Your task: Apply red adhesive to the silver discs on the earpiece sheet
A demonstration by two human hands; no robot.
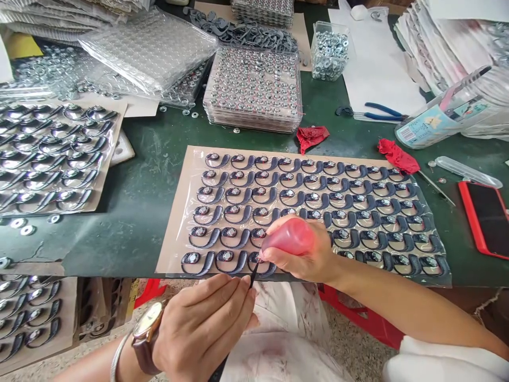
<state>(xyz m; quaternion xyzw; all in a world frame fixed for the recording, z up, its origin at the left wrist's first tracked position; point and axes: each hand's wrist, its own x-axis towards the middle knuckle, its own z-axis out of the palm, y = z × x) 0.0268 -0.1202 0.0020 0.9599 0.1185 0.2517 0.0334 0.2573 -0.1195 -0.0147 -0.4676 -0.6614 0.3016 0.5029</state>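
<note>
My right hand (314, 260) is wrapped round a soft red squeeze bottle (289, 236), its tip pointing down to the left at a part in the front row. My left hand (204, 318), with a watch on its wrist, is closed on a black pointed tool that looks like tweezers (253, 275). The tool's point meets the same spot as the bottle tip. Beneath both lies a cardboard sheet (175, 233) under clear plastic, bearing rows of dark hook-shaped parts (236, 237), each with a round metal piece. My right hand hides a few of them.
Behind the sheet stand stacked clear trays (252, 90) of metal pieces and a clear box (330, 50) of washers. Another filled sheet (51, 148) lies left. At right are pliers (384, 111), a tilted jar (441, 119), red cloths (397, 155) and a red-cased phone (487, 217).
</note>
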